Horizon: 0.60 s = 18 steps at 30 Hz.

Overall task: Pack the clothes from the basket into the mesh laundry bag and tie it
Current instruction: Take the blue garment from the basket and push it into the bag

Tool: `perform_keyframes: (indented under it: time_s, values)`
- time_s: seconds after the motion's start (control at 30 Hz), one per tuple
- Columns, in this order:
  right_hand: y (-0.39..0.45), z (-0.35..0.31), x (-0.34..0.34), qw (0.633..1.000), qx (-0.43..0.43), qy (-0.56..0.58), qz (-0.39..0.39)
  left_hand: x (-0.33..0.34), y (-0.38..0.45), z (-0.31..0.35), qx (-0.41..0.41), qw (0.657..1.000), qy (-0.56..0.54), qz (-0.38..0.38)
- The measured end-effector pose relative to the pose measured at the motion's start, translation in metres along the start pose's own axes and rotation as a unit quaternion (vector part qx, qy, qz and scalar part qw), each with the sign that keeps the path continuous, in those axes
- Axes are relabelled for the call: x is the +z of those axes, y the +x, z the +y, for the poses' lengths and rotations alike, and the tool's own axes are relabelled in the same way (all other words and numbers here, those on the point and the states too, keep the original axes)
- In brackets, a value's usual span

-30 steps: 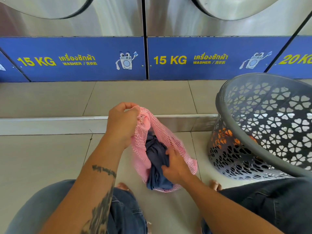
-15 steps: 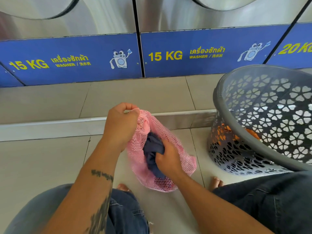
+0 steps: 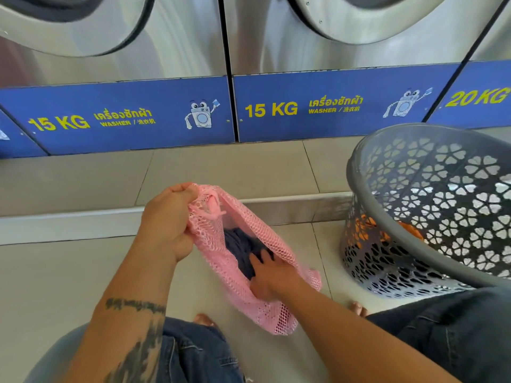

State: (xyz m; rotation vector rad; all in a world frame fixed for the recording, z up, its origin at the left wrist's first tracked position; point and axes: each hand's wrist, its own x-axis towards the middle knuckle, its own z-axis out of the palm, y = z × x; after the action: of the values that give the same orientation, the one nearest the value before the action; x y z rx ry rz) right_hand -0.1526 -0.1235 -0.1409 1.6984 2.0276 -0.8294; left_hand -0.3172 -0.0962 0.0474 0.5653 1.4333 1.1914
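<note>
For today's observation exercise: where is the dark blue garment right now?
In the head view it sits low and centre, inside the pink mesh bag, where the dark blue garment is pressed down by the right hand.

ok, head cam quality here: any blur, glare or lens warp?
Head view: wide-angle bend shows in the blue panels, which tilt and curve; soft streaky reflections on the steel washer fronts; slight motion blur on the right hand and the pink mesh bag; the basket and left hand read sharp; lighting is even.

Garment point(image 3: 240, 244) in mesh bag point(image 3: 276, 244), basket point(image 3: 414, 269) right, perhaps holding clothes point(image 3: 367, 225)
</note>
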Motion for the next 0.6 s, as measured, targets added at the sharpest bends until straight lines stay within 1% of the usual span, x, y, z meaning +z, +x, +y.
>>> perform_keyframes:
  time_s: [0.13,0.27,0.3,0.4,0.43,0.47,0.53,0.6]
  values:
    - [-0.008,-0.002,-0.012,1.000,-0.007,-0.013,0.022,0.007,0.002,0.000,0.022,1.000,0.012,0.017]
    - [-0.017,0.000,-0.023,0.998,0.003,0.010,0.064,0.009,0.002,0.001,0.040,0.998,0.032,0.022]
    - [-0.021,0.001,-0.025,0.997,0.006,0.000,0.072,0.010,0.002,0.001,0.043,0.998,0.034,0.023]
    - [-0.038,0.011,-0.037,0.994,0.024,-0.078,0.073,0.013,0.001,0.000,0.068,0.996,0.047,0.038]
    - [-0.043,0.018,-0.043,0.994,0.022,-0.079,0.070,0.014,0.000,-0.001,0.080,0.994,0.059,0.042]
    - [-0.049,0.024,-0.049,0.996,0.008,-0.053,0.069,0.015,-0.001,-0.003,0.093,0.992,0.076,0.045]
    - [-0.062,0.038,-0.064,0.996,-0.036,0.032,0.076,0.021,-0.004,-0.009,0.115,0.985,0.124,0.039]
    - [-0.075,0.049,-0.083,0.990,-0.059,0.081,0.101,0.029,-0.007,-0.017,0.125,0.979,0.162,0.027]
